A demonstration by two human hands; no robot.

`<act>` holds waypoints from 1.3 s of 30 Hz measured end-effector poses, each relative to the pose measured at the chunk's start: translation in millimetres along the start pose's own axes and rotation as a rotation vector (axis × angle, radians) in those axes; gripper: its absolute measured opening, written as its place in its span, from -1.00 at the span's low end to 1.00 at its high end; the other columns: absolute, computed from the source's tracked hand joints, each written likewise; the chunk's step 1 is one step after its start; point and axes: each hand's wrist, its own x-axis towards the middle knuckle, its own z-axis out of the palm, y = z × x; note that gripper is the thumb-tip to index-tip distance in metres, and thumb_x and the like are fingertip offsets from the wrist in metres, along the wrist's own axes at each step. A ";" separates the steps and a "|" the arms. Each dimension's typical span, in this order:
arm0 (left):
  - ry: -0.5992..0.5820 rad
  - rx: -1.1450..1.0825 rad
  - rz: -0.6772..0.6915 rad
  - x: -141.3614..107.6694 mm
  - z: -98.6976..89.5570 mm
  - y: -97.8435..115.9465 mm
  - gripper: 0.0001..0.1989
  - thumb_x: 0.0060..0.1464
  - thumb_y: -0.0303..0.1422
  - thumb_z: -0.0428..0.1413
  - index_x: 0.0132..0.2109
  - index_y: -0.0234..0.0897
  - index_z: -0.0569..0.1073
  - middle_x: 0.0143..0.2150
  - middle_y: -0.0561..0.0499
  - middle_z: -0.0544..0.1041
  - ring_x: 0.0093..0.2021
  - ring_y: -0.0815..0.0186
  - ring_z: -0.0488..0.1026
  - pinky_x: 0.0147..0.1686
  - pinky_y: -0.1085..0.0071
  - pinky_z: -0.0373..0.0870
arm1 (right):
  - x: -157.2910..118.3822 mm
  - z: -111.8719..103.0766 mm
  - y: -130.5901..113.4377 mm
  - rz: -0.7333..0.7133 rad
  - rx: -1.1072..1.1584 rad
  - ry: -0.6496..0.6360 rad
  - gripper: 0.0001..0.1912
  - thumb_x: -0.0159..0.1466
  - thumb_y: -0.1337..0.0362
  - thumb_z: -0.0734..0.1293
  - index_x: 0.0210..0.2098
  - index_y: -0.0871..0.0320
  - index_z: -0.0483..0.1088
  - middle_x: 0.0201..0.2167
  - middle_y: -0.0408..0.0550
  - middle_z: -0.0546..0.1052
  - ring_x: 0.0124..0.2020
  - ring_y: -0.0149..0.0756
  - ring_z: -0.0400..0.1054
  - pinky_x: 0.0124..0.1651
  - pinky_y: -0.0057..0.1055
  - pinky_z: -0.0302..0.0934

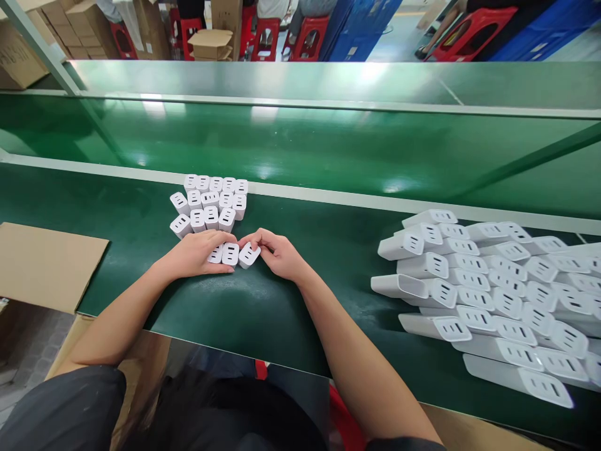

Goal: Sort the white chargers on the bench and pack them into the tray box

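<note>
White slotted blocks (210, 199) stand in rows on the green table, with their slotted faces up. My left hand (200, 254) is wrapped round the near side of this group, its fingers and thumb on two blocks (230, 254). To the right of these, my right hand (276, 250) pinches a slightly turned white block (248, 255) between fingers and thumb. The fingertips of both hands nearly meet above the blocks. Many more white blocks (509, 300) stand in leaning rows at the right of the table.
A flat cardboard sheet (47, 263) lies at the left edge. Behind the table (291, 319) runs a green ledge (300, 81) with a pale rail. Beyond it are red stools (310, 39), cartons (211, 44), blue bins (361, 28) and seated people.
</note>
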 end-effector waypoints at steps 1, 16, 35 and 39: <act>-0.003 -0.005 0.009 0.4 1.0 -0.1 -0.52 0.16 -0.04 0.19 0.13 -0.13 0.35 0.08 0.01 0.51 0.03 0.18 0.50 -0.10 0.33 0.39 | 0.4 1.6 1.0 0.011 0.011 0.005 -0.83 0.19 0.48 0.11 -0.33 0.08 0.20 -0.12 -0.02 0.60 -0.11 -0.29 0.51 -0.07 -0.23 0.40; 0.604 0.203 0.052 1.9 -7.9 -15.9 -0.73 0.36 -0.29 -0.05 0.04 -0.21 0.48 0.03 -0.06 0.58 0.06 0.19 0.46 0.10 0.19 0.36 | -10.1 41.6 -32.7 -0.301 -0.974 -0.085 -0.60 0.42 0.12 0.24 0.21 -0.04 0.37 0.30 0.05 0.36 0.27 -0.02 0.28 0.29 0.05 0.20; 0.291 0.041 0.290 2.6 8.3 0.6 -0.81 0.30 -0.41 -0.03 -0.08 -0.18 0.48 -0.04 0.01 0.63 0.07 0.27 0.51 0.12 0.22 0.33 | -8.2 -17.0 -13.1 -0.191 -0.725 0.139 -0.77 0.39 0.17 0.27 -0.05 -0.01 0.52 0.07 -0.04 0.53 0.00 -0.21 0.48 0.02 -0.27 0.40; 0.342 0.107 0.322 3.1 11.9 -1.3 -0.72 0.31 -0.49 -0.10 -0.09 -0.18 0.49 0.01 0.01 0.61 0.19 0.26 0.44 0.13 0.20 0.34 | -9.7 -16.9 -15.2 -0.214 -0.649 0.047 -0.72 0.36 0.17 0.29 0.04 -0.03 0.48 0.07 -0.05 0.53 0.02 -0.22 0.48 0.09 -0.24 0.38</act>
